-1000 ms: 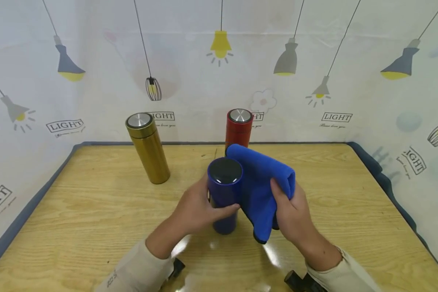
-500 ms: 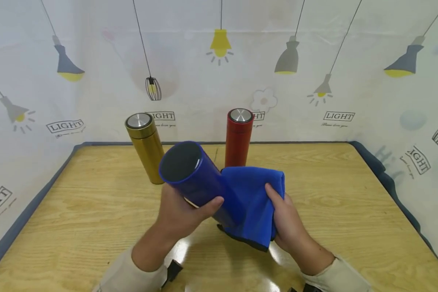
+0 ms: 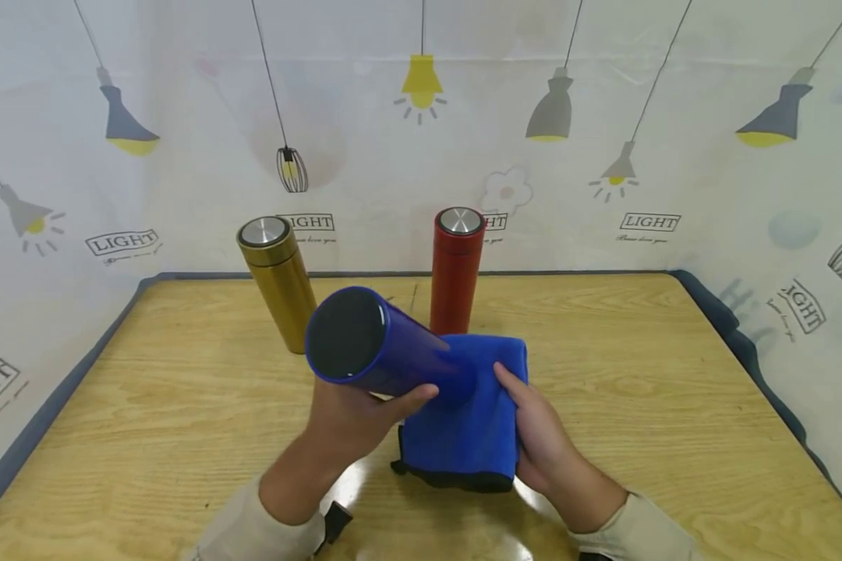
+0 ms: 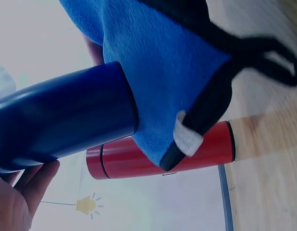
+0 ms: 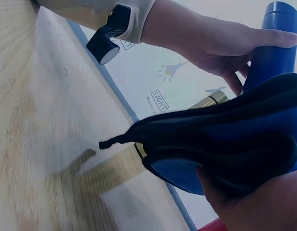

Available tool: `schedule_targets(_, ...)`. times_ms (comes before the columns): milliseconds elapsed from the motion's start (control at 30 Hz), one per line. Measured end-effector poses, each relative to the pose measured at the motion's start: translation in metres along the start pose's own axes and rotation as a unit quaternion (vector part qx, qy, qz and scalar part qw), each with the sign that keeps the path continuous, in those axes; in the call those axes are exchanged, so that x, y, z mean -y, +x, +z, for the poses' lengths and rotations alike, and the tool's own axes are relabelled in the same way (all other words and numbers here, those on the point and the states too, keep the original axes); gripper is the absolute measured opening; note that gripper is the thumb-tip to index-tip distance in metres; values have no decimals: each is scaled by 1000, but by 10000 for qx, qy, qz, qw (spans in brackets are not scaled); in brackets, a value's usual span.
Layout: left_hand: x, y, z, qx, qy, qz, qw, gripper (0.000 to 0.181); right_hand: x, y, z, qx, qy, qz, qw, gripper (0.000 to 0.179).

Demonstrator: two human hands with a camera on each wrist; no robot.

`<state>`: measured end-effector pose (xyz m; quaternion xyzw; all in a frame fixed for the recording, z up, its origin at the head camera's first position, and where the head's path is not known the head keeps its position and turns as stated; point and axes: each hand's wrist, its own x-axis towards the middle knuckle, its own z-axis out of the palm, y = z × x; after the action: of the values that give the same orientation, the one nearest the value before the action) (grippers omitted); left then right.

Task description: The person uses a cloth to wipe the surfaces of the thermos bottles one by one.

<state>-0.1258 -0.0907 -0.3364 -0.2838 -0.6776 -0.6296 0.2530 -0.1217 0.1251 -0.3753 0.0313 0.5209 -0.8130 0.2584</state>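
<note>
My left hand [image 3: 354, 425] grips a blue thermos bottle [image 3: 400, 343] and holds it tilted above the table, its dark top toward the head camera. A folded blue cloth [image 3: 456, 444] with black edging is held in my right hand [image 3: 543, 436], thumb on top. The bottle's lower end meets the cloth in the head view. In the left wrist view the cloth [image 4: 158, 72] lies against the bottle's base [image 4: 124, 101], with a white label and black loop at its corner. My right fingers under the cloth are mostly hidden.
A gold thermos bottle [image 3: 277, 288] stands upright at the back left. Behind the cloth stands a red thermos bottle [image 3: 458, 273]. The wooden table [image 3: 147, 421] ends at a wall sheet [image 3: 372, 156] printed with lamps.
The blue bottle has been lifted from upright on the table and tipped, its top swinging left toward the camera. The cloth has moved down and left to the bottle's lower end.
</note>
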Motion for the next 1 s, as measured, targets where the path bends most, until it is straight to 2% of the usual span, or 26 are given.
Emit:
schedule_targets(267, 0, 2, -1, -185, 113, -86, 9997, 90, 0, -1, -1, -157, -3, 169, 9997, 36)
schedule_targets(433, 2, 1, 0, -9, 34, -214, 9998, 90, 1, -1, -2, -147, 36, 159, 9998, 36)
schedule_targets(700, 5, 0, 0, 47, -41, -86, 9999, 85, -1, 0, 0, -67, 47, 127, 9999, 36)
schedule_targets(833, 4, 1, -1, 11, 112, -275, 9996, 85, -1, 1, 1, -178, 10, 130, 9998, 36)
schedule_targets(1000, 2, 2, -3, -65, 14, -541, 9985, 85, 3, 0, 0, -419, -28, 98, 9991, 32)
